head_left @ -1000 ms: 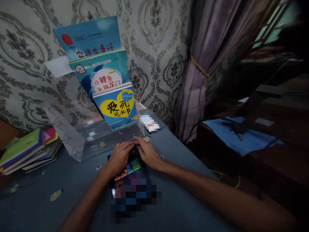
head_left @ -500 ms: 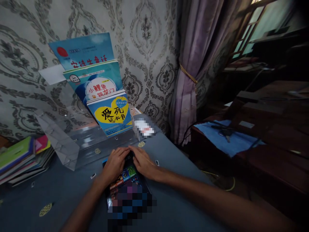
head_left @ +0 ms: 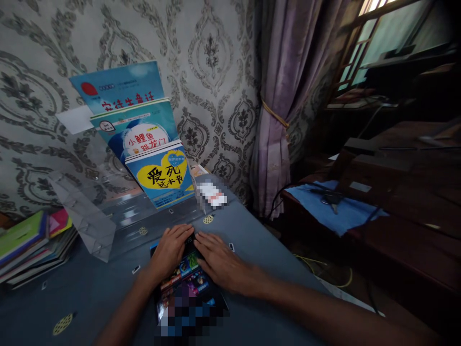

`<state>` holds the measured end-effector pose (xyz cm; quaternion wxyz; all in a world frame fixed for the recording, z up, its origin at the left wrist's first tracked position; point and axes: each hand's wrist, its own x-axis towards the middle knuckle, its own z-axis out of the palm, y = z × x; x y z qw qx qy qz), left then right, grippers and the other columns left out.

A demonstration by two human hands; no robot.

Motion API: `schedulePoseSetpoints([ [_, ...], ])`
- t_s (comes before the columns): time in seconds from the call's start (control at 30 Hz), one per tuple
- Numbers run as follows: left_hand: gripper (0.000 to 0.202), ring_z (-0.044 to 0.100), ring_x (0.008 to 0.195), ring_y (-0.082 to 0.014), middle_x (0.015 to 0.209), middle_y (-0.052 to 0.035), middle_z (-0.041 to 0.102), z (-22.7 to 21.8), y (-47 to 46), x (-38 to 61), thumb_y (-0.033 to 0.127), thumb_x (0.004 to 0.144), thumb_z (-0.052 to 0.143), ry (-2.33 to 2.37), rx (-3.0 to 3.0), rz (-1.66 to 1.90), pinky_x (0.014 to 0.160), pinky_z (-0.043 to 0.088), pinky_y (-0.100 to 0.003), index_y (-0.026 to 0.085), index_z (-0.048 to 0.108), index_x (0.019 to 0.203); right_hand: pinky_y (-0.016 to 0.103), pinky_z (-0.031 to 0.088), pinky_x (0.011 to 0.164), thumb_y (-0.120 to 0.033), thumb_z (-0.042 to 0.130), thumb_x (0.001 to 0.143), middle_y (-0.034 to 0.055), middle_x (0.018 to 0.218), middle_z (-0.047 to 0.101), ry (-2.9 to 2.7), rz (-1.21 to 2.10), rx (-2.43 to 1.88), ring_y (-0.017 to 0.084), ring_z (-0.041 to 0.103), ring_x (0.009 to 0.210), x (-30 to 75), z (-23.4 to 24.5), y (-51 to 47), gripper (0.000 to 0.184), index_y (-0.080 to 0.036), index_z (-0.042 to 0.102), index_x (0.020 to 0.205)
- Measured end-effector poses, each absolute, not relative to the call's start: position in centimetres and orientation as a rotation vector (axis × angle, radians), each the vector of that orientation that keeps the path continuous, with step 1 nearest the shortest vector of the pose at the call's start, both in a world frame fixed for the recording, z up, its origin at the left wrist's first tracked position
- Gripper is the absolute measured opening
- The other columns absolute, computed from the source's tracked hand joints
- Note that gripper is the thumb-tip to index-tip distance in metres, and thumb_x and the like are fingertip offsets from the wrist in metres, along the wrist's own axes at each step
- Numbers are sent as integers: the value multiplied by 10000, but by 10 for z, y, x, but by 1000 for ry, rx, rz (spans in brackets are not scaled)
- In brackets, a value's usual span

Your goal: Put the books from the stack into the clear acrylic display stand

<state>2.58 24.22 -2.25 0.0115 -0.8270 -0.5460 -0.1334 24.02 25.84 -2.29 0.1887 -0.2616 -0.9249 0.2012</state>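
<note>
A dark book (head_left: 180, 276) with small bright pictures on its cover lies on the grey-blue tablecloth, its near end blurred out by pixels. My left hand (head_left: 171, 252) rests on its upper left part, fingers stretched towards the far edge. Flat across the upper right side lies my right hand (head_left: 221, 262), fingers extended and pointing left. The fingertips of both hands come close together at the far end. Beyond them, a clear plastic stand (head_left: 88, 221) carries a blue book with a yellow heart (head_left: 160, 178), a teal book (head_left: 140, 127) and a taller blue book (head_left: 118, 86).
A stack of books (head_left: 32, 245) lies at the left. Right of the stand is a pixelated white item (head_left: 213, 194). A purple curtain (head_left: 275, 115) hangs by the patterned wall. On the dark red furniture at right lie a blue cloth (head_left: 334, 211) and keys (head_left: 331, 197).
My right hand has turned flatter over the book, its fingers now spread along the right side instead of bent at the far edge. The view has shifted slightly, and the book stays on the table.
</note>
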Motion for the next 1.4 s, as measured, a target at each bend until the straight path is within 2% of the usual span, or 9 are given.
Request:
schedulePoseSetpoints([
  [0.2,572,554,1298,-253,1419,-82,601,-27,242,19,3,887,403,-1657,-2596,-409,1024,466,-509,265,592,1359,478,302,1216,-240,467,993,212,1487,513,-2609,496,-760,278,406,1443,239,-24,257,466,-50,506,1418],
  [0.37,587,536,1336,-233,1417,-83,606,-29,236,17,8,891,406,-1518,-2648,-445,1021,469,-476,257,554,1401,492,339,1193,-260,456,995,198,1493,510,-2604,448,-761,272,408,1443,239,-28,258,483,-87,482,1445],
  [0.57,549,522,1353,-227,1429,-97,594,-22,226,23,29,893,405,-1569,-2633,-393,1043,437,-491,218,566,1382,515,384,1164,-237,464,989,236,1455,537,-2647,392,-728,314,451,1409,242,-26,254,471,-18,516,1402],
  [0.8,502,488,1384,-215,1428,-82,598,-13,213,31,84,925,407,-1581,-2705,-363,1081,411,-471,214,564,1384,514,451,1113,-266,440,1008,167,1416,596,-2594,335,-607,273,506,1371,257,-39,246,416,-144,555,1389],
  [1.17,512,454,1408,-221,1436,-90,589,-13,193,43,84,929,396,-1535,-2775,-334,1099,374,-497,213,540,1404,526,469,1095,-254,452,996,178,1382,619,-2593,324,-530,283,532,1345,275,-41,231,398,-122,582,1349],
  [1.4,497,453,1408,-226,1447,-81,581,-9,176,54,94,939,421,-1502,-2841,-323,1100,365,-472,205,525,1413,512,481,1086,-238,455,998,171,1351,643,-2590,286,-468,276,552,1326,291,-41,215,366,-128,618,1307],
])
